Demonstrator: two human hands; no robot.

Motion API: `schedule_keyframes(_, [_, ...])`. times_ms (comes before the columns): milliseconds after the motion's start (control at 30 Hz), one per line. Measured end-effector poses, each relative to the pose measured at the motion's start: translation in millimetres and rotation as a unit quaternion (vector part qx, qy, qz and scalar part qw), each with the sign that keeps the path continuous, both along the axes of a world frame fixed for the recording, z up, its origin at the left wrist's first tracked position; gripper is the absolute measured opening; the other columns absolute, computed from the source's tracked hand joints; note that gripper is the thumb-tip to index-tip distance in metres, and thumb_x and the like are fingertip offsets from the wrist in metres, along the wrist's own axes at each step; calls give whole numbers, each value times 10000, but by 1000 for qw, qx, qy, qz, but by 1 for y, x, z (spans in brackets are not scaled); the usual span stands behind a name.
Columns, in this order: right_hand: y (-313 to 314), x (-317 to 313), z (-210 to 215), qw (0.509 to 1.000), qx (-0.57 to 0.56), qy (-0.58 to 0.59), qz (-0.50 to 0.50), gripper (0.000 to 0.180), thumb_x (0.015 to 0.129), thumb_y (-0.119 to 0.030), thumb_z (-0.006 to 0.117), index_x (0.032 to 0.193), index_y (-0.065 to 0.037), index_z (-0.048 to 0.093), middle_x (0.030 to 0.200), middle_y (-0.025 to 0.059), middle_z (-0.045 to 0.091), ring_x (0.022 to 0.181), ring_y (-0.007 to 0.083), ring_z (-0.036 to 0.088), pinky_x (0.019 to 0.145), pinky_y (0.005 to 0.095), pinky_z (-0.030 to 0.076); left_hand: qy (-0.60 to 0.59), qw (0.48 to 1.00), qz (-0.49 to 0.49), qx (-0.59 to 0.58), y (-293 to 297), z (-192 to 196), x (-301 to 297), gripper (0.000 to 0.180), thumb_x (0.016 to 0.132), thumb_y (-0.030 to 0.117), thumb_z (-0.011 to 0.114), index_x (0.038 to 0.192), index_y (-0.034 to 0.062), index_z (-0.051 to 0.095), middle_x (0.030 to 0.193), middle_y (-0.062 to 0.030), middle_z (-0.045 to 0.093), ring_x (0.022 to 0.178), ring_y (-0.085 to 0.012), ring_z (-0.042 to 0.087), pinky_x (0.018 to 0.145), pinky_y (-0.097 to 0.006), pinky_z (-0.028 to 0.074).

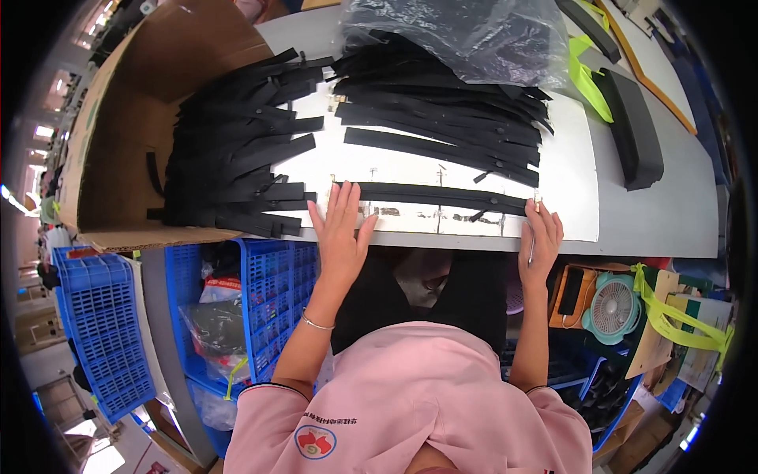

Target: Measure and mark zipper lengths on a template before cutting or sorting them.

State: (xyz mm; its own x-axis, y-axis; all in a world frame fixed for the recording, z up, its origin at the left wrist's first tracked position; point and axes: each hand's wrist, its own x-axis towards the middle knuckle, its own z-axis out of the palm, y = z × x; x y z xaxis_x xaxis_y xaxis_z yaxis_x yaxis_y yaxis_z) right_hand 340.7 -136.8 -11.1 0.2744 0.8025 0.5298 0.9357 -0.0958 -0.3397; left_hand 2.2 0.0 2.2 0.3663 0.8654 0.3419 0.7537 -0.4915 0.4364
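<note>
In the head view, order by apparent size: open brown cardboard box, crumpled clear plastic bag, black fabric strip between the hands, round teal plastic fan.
1. Cardboard box
2. Plastic bag
3. Fabric strip and fan, unranked: strip longer, fan broader, areas alike.

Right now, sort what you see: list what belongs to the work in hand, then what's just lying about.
In the work, it appears:
- long black fabric strip, between left hand and right hand
- flat white marked board beneath it
- heaped black fabric strips

Apparently just lying about:
- round turquoise fan
- blue plastic lattice basket
- thick black curved block
</note>
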Motion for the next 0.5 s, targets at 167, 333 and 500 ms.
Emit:
schedule_keyframes(167, [3, -3, 12, 999, -25, 25, 0, 309, 1000, -25, 615, 1298, -72, 680, 1318, 79, 711, 1310, 262, 606, 1199, 470, 341, 22, 999, -30, -16, 4, -5, -12, 585, 974, 260, 708, 1486, 36, 537, 1547, -144, 523, 1497, -335, 410, 1249, -621, 115])
schedule_keyframes(333, [24, -33, 41, 990, 0, 141, -9, 298, 1011, -26, 588, 1291, -65, 682, 1254, 70, 724, 1219, 262, 632, 1141, 415, 401, -15, 1000, -15, -11, 3, -5, -9, 557, 971, 232, 707, 1478, 56, 556, 1544, -119, 526, 1507, -323, 396, 1255, -577, 135])
schedule_keyframes(500, [76, -102, 68, 915, -45, 383, 122, 181, 1013, -74, 624, 1144, -30, 742, 1047, 76, 735, 907, 151, 634, 855, 282, 503, -34, 999, -14, -3, 3, -7, -8, 550, 958, 234, 721, 1457, 57, 574, 1516, -114, 554, 1487, -316, 422, 1249, -557, 171])
